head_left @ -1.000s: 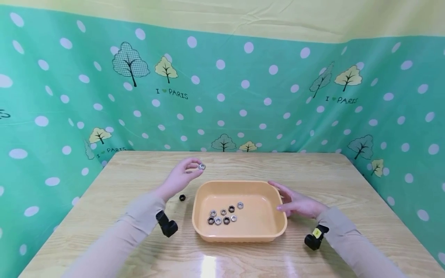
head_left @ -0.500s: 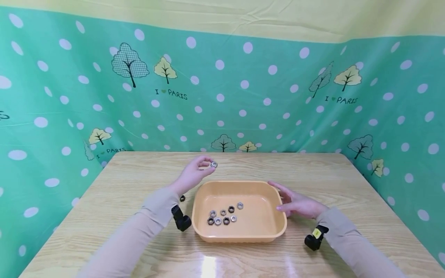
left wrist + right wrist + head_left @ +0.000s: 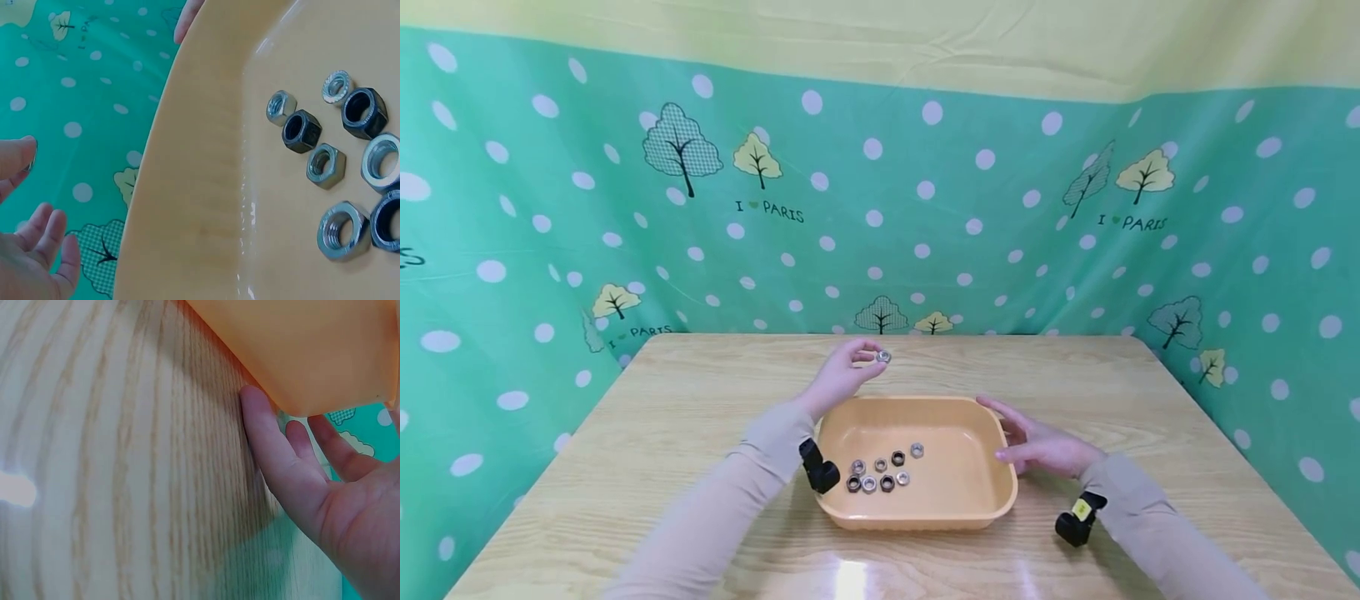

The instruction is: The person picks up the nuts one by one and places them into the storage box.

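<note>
My left hand [image 3: 842,377] pinches a silver hex nut [image 3: 883,357] between thumb and forefinger, above the table beyond the tray's back rim. In the left wrist view only a thin edge of that nut shows by the fingertips [image 3: 22,150]. Below it stands a peach plastic tray [image 3: 955,492], with several nuts lying inside, some silver [image 3: 342,231], some black [image 3: 301,131]. At the tray's right end, my right hand [image 3: 1045,446] rests with spread, fairly straight fingers on the rim and outer wall. In the right wrist view its fingers [image 3: 269,434] lie against the tray's underside edge.
The wooden table [image 3: 685,400] carries the tray near its middle. A green dotted cloth [image 3: 925,217] hangs behind and along both sides. Each wrist wears a black camera, the left one [image 3: 820,471] overlapping the tray's left rim.
My left hand has moved right with the silver nut, from left of the tray to above its back edge. A black nut on the table is now hidden behind the left arm. The right hand stays put.
</note>
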`<state>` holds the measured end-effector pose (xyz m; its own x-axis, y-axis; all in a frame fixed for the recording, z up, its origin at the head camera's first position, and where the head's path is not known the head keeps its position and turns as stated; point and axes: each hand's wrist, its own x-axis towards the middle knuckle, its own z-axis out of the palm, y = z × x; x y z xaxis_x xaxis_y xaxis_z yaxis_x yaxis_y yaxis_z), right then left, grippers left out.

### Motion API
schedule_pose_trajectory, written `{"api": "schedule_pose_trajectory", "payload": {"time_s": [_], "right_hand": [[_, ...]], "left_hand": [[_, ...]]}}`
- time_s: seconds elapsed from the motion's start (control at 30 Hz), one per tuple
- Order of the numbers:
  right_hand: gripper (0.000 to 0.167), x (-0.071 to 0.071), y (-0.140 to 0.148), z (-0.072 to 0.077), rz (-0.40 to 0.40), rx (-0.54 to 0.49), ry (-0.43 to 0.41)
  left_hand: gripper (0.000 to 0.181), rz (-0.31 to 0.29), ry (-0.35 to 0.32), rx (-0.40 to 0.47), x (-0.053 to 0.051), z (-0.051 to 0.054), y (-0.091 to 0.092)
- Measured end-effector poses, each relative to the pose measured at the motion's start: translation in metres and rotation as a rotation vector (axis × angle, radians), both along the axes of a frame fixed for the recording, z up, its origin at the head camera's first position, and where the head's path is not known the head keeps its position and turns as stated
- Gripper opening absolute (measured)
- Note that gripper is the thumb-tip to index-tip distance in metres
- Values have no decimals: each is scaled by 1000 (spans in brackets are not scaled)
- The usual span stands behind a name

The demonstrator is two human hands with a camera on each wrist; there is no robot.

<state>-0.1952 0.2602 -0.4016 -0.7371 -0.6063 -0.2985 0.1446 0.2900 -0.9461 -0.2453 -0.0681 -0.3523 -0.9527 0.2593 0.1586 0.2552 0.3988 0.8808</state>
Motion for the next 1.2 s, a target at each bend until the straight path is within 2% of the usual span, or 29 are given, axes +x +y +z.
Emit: {"api": "schedule_pose_trajectory", "payload": {"time_s": [0.23,0.47,0.7,0.8,0.83,0.87,1.03,1.07,1.2], "right_hand": [[87,0,0,-1,16,-31,-7],[86,-1,1,-2,34,-33,4],[86,-2,2,-3,19,-23,0],[86,-2,1,-2,20,-24,3],[86,-2,1,-2,20,-24,5],[86,-2,1,-2,22,-28,4],[85,-2,1,-3,24,-31,0],[85,-2,1,-3,25,-32,-1],[84,-2,1,-5,18,-30,-6]], "left_hand": [[23,-6,-2,30,-5,-7,11],[24,-10,-54,29,-2,-13,20],[22,-87,-43,17,0,-19,30],[21,-118,-39,17,2,-18,34],[21,-129,-42,19,7,-13,36],[20,-138,-41,17,8,-13,37],[22,-190,-20,9,9,-16,43],[22,-197,-8,5,6,-21,44],[21,-236,6,-13,9,-19,48]]}}
